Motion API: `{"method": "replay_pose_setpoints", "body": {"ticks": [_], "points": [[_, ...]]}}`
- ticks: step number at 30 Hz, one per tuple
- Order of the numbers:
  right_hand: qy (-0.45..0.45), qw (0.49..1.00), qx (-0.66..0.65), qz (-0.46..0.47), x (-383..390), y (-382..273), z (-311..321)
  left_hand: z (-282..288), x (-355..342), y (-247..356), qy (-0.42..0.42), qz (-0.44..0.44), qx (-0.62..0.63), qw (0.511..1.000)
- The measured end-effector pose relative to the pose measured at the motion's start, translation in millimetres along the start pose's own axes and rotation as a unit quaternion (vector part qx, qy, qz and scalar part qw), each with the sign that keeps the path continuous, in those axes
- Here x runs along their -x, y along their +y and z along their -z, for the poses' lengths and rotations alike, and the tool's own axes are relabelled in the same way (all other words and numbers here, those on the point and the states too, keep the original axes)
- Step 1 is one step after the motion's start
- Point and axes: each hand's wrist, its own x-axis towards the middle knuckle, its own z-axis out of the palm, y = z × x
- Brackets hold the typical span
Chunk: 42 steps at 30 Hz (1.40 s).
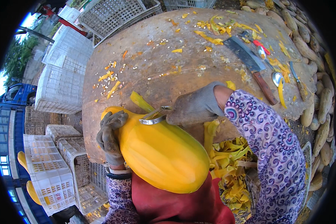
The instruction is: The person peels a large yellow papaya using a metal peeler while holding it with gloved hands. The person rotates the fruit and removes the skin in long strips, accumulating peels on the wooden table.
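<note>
A large, mostly peeled yellow squash (164,153) lies at the table's near edge, its lower end against my red apron (156,201). My left hand (112,132), in a dirty grey glove, grips the narrow end of the squash from the left side. My right hand (192,106), gloved as well, is closed around the handle of a metal peeler (153,119). The peeler's blade rests on the upper side of the squash. A strip of peel (141,101) sticks out just behind the blade. Green skin shows along the right edge of the squash.
A cleaver (246,56), spoons (277,78) and a small knife (296,78) lie at the right of the wooden table (138,67), among peel scraps and seeds. Peelings (235,186) fill a space below the right arm. Unpeeled squashes (321,104) are piled at right, white crates (60,87) at left.
</note>
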Motion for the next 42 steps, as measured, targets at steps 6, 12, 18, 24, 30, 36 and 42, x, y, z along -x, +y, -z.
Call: {"method": "replay_pose_setpoints", "body": {"ticks": [6, 12, 18, 24, 30, 36, 42], "points": [[-0.009, 1.000, 0.013, 0.011, 32, 5, -9, 1, -2, 0, -0.006, -0.014, -0.012, 1.000], [0.089, 0.992, -0.089, -0.023, 84, 13, -63, 0, -2, 1, 0.003, -0.021, -0.022, 1.000], [0.246, 0.961, -0.113, -0.055, 133, 8, -154, -1, -3, 3, 0.002, -0.012, 0.000, 1.000], [0.346, 0.919, -0.159, -0.097, 154, -23, -246, -2, 0, 1, 0.010, -0.002, 0.027, 1.000], [0.473, 0.881, 0.025, 0.020, 144, -2, -217, -1, 2, -2, 0.016, -0.017, -0.005, 1.000], [0.187, 0.982, -0.018, -0.004, 73, -2, -58, 0, 1, -4, 0.012, -0.010, 0.038, 0.999], [0.037, 0.998, 0.034, 0.022, 25, -21, -7, -2, 0, -3, 0.006, -0.015, 0.017, 1.000]]}}
